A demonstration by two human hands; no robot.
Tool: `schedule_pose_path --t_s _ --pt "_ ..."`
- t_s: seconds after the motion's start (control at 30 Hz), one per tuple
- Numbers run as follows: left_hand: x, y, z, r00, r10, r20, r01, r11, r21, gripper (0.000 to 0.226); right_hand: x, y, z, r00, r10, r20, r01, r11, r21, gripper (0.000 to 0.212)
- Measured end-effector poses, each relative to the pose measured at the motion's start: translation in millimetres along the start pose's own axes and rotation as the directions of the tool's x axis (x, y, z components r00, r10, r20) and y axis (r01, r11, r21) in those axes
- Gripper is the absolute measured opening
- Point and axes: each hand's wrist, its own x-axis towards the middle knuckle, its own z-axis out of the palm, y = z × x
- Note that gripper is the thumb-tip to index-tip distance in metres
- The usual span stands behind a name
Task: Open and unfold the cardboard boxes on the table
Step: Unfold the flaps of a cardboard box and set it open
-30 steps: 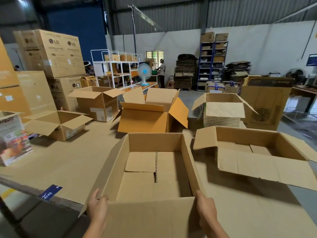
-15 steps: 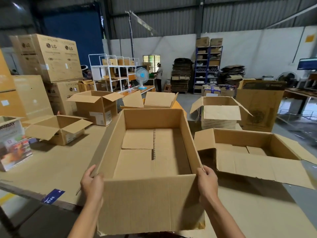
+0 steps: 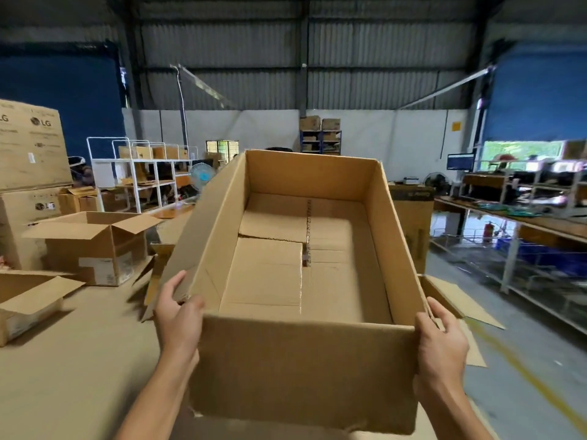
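The large cardboard box [image 3: 301, 360] is held up in front of the person, over the near part of the table [image 3: 63, 376], and tipped so that its open top faces the camera. Whether its lower edge touches the table is hard to tell, as that edge lies at the very bottom of the view. The left grip [image 3: 178, 315] is curled round the near left corner, with the thumb over the edge of the side wall. The right grip [image 3: 441, 344] clasps the near right corner, fingers wrapped onto the right wall.

The box is empty, so it is probably light, though wide and awkward. Corrugated board like this is likely stiff along its creases and corners but bows in the middle of a panel, so the corners are the sound places to hold, as now. The matte surface should not slip in dry hands.

Inside, the bottom flaps [image 3: 270, 271] lie shut and overlapping, joined along a centre seam [image 3: 307, 236]. To flatten the box, that seam likely needs releasing first. Pressing on a free flap edge will serve better than pulling a wall, which could tear.

Other opened boxes [image 3: 95, 246] stand on the table to the left.
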Motion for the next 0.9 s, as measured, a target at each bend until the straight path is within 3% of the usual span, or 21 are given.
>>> schedule_pose_path --t_s 0.23,0.47,0.9 --pt "-61 4 126 0.989 0.006 0.151 0.006 0.997 -0.076 0.056 47 -42 -105 0.970 -0.058 -0.235 0.065 0.998 0.022 0.046" --pt "-158 1 268 0.954 -0.071 0.293 0.121 0.981 -0.154 0.058 107 -86 -244 0.913 -0.128 -0.387 0.129 0.991 -0.023 0.048" --pt "-350 -33 506 0.821 -0.138 0.554 0.252 0.958 -0.134 0.051 222 -87 -477 0.719 -0.125 -0.684 0.107 0.992 -0.069 0.044"
